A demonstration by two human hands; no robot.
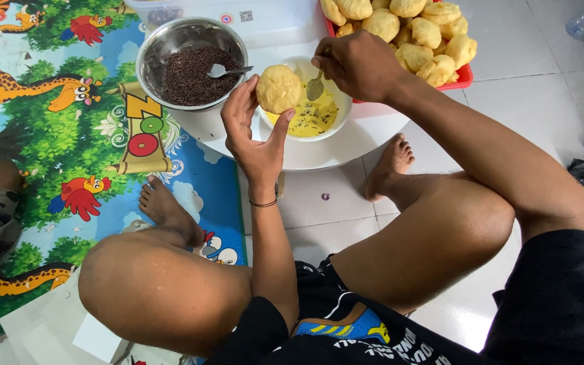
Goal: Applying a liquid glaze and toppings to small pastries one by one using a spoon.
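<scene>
My left hand (255, 128) holds a round yellow bun (278, 88) upright in its fingertips, just over the left rim of a white bowl (343, 115). The bowl holds yellow cream flecked with dark sprinkles. My right hand (356, 64) grips a metal spoon (315, 86) whose blade hangs down beside the bun, above the cream. A steel bowl (163, 44) of dark chocolate sprinkles, with a second spoon (228, 69) lying in it, stands to the left.
A red tray (464, 78) piled with several fried buns stands at the back right on a low white round table (319, 152). A clear plastic box (265, 20) sits behind. My bare legs and feet rest on white tile and a colourful animal play mat (55, 135).
</scene>
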